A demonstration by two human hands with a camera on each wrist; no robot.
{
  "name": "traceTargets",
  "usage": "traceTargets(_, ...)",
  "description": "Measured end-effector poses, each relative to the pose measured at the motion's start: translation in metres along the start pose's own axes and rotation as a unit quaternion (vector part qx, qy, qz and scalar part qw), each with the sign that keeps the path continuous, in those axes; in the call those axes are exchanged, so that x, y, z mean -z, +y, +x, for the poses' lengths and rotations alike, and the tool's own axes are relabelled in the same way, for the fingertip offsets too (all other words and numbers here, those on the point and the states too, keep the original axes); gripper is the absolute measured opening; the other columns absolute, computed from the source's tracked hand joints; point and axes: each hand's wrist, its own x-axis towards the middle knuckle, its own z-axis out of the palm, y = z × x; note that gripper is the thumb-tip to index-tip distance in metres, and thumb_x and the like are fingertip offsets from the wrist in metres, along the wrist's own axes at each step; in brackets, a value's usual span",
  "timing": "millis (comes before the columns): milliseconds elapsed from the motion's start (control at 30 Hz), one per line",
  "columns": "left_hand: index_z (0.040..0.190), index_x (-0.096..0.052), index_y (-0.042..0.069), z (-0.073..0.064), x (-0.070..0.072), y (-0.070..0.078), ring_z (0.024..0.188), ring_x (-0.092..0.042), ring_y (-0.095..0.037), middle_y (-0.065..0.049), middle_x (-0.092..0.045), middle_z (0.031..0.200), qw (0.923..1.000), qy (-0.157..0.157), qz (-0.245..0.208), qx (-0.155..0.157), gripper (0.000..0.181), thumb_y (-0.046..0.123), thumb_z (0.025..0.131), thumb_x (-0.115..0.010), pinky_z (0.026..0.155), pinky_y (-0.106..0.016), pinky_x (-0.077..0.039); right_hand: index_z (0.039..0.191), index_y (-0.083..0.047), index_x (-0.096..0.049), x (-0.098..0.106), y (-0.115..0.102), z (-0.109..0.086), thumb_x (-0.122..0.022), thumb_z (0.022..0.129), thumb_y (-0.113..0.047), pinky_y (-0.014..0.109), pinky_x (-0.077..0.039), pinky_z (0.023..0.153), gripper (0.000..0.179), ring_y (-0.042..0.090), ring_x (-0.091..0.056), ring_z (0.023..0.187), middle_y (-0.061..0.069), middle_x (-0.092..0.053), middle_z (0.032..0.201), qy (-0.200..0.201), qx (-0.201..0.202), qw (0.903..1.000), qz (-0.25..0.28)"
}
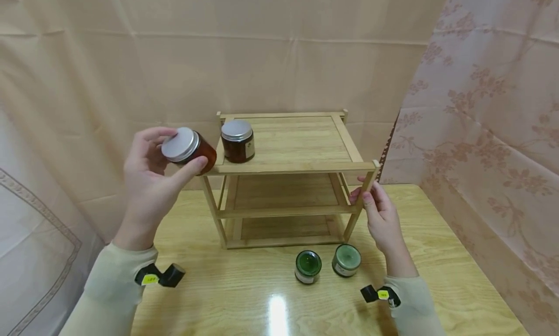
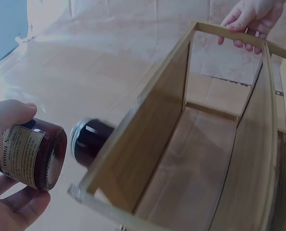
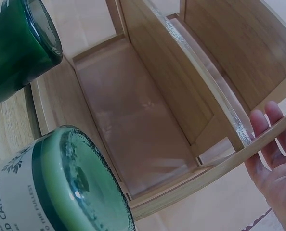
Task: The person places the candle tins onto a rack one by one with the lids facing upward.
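Note:
My left hand (image 1: pixel 150 181) grips an amber glass jar (image 1: pixel 207 156) with a silver lid, tilted, at the left front corner of the wooden shelf's (image 1: pixel 301 142) top. In the left wrist view, a printed label shows on this jar (image 2: pixel 25 151). A second amber jar (image 1: pixel 238 147), also silver-lidded, stands upright on the top board's left side, apart from the held one. With thumb and fingers, my right hand (image 1: pixel 381 215) holds the shelf's right front post (image 1: pixel 362 200). The right wrist view shows those fingers (image 3: pixel 273 144) around the wooden rail.
Two green candle jars without lids, a dark one (image 1: pixel 308 264) and a pale one (image 1: pixel 347 260), stand on the wood-grain table (image 1: pixel 227 297) before the shelf. Beige cloth (image 1: pixel 271 59) hangs behind; a floral curtain (image 1: pixel 485 108) hangs at the right.

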Motion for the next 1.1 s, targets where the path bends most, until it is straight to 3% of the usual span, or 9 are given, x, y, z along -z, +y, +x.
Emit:
traceTargets(300,0.125,-0.057,-0.003,0.018,-0.021,-0.007,0.098,-0.065,-0.022,-0.011,-0.064,0.118,0.9974,-0.046,0.037,-0.041,0.064,-0.010,0.070,-0.087,0.083,-0.023,-0.052,0.145,-0.005,-0.048,0.001,0.000,-0.001,-0.038,0.110,-0.013,0.025,-0.053,0.093,0.037,0.027,-0.062,0.101,0.030,-0.056,0.111,0.002,-0.004,1.0000,-0.005)
traceTargets(500,0.120,-0.056,-0.007,0.019,-0.043,0.017,0.096,-0.062,-0.016,-0.011,-0.064,0.115,0.9936,-0.076,0.065,-0.052,0.060,-0.007,0.070,-0.088,0.081,-0.020,-0.050,0.144,-0.004,-0.049,0.001,-0.001,-0.001,-0.038,0.110,-0.012,0.025,-0.053,0.092,0.037,0.026,-0.063,0.100,0.029,-0.057,0.109,0.002,0.000,1.0000,-0.004)
traceTargets(633,0.117,-0.058,-0.005,0.019,-0.056,0.027,0.093,-0.061,-0.015,-0.010,-0.066,0.108,0.9846,-0.110,0.109,-0.081,0.058,0.000,0.070,-0.091,0.078,-0.021,-0.050,0.144,-0.003,-0.048,0.000,-0.001,0.000,-0.038,0.109,-0.012,0.025,-0.053,0.092,0.037,0.025,-0.063,0.099,0.028,-0.058,0.108,0.000,0.003,1.0000,-0.001)
traceTargets(800,0.117,-0.060,0.004,0.025,-0.067,0.014,0.091,-0.061,-0.016,-0.004,-0.067,0.108,0.9732,-0.147,0.135,-0.115,0.058,0.015,0.071,-0.094,0.076,-0.034,-0.051,0.144,-0.002,-0.048,0.001,0.000,0.001,-0.038,0.109,-0.011,0.026,-0.054,0.092,0.037,0.026,-0.063,0.100,0.026,-0.058,0.108,-0.001,0.002,1.0000,0.000)
traceTargets(1100,0.115,-0.063,0.018,0.044,-0.078,-0.001,0.099,-0.059,-0.010,0.006,-0.068,0.110,0.9650,-0.165,0.178,-0.100,0.059,0.044,0.071,-0.091,0.085,-0.039,-0.049,0.145,-0.005,-0.048,0.000,0.001,0.001,-0.038,0.110,-0.013,0.026,-0.053,0.093,0.037,0.028,-0.062,0.101,0.029,-0.056,0.110,-0.010,-0.005,0.9999,0.004)
